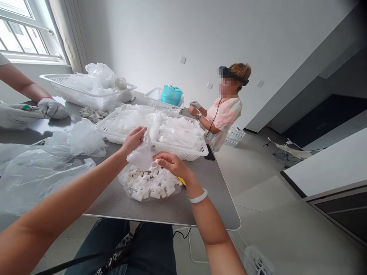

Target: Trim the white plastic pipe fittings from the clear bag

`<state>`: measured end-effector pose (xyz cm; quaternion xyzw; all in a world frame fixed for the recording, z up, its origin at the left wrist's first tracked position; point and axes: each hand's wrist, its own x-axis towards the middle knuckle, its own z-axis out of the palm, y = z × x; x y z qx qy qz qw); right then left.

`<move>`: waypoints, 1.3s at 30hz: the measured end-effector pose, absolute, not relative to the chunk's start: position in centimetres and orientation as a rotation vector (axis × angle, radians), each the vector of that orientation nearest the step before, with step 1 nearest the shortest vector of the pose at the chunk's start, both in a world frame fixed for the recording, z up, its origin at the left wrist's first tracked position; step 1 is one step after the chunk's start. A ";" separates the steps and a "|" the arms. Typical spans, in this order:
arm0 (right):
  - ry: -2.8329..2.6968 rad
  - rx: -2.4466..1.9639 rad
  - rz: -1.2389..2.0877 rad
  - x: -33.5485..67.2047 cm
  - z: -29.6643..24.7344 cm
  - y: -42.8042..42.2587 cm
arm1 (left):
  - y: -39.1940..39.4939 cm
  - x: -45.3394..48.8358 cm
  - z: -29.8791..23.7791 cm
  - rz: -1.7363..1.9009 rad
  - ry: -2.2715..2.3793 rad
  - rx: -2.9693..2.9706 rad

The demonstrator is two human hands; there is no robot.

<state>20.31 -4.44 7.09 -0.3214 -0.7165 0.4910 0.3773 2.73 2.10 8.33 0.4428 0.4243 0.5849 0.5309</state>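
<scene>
My left hand (133, 139) pinches the top of a small clear plastic bag (141, 156) and holds it up over the table. My right hand (172, 162) grips a short white tube piece (154, 165) at the mouth of that bag. Just below them a larger clear bag (150, 185) lies on the grey table (183, 214), filled with several of the same white tube pieces.
A white basket (183, 152) with filled clear bags stands behind my hands; two more baskets (86, 97) sit farther back. Loose plastic bags (37, 172) lie at the left. A gloved person's hands (43, 109) work at far left; another person (223, 110) stands at the table's far end.
</scene>
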 end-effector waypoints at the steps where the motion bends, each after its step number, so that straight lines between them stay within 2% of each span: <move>1: -1.819 -0.803 1.268 20.3 7.1 -4.7 | 2.1 2.8 8.2 1.422 1.010 1.061; 5: -1.924 -0.753 1.378 20.2 6.9 -5.3 | 1.9 3.0 8.1 1.497 0.986 1.087; 8: -2.134 -0.775 1.435 20.6 6.9 -5.7 | 1.7 2.1 8.7 1.388 0.958 1.140; 10: -2.292 -0.837 1.311 21.3 7.2 -6.0 | 1.4 1.0 9.5 1.186 0.951 1.244; 15: -2.585 -0.987 0.746 22.7 8.2 -7.1 | 0.4 -1.5 10.7 0.370 0.903 1.949; 18: -2.574 -0.948 0.591 23.3 8.8 -7.7 | -0.4 -2.2 10.2 0.149 0.720 2.291; 24: -2.243 -1.094 0.637 24.2 8.1 -7.8 | -2.5 -3.0 8.9 0.380 0.630 2.630; 30: -2.387 -1.506 0.165 22.8 7.9 -8.1 | -5.7 -2.6 9.4 0.155 0.499 3.124; 34: -2.469 -1.625 0.136 23.1 10.0 -9.2 | -6.7 -2.1 10.7 0.082 0.423 3.254; 39: -2.494 -1.576 0.172 25.1 11.8 -9.2 | -5.0 -0.8 12.7 0.236 0.743 3.199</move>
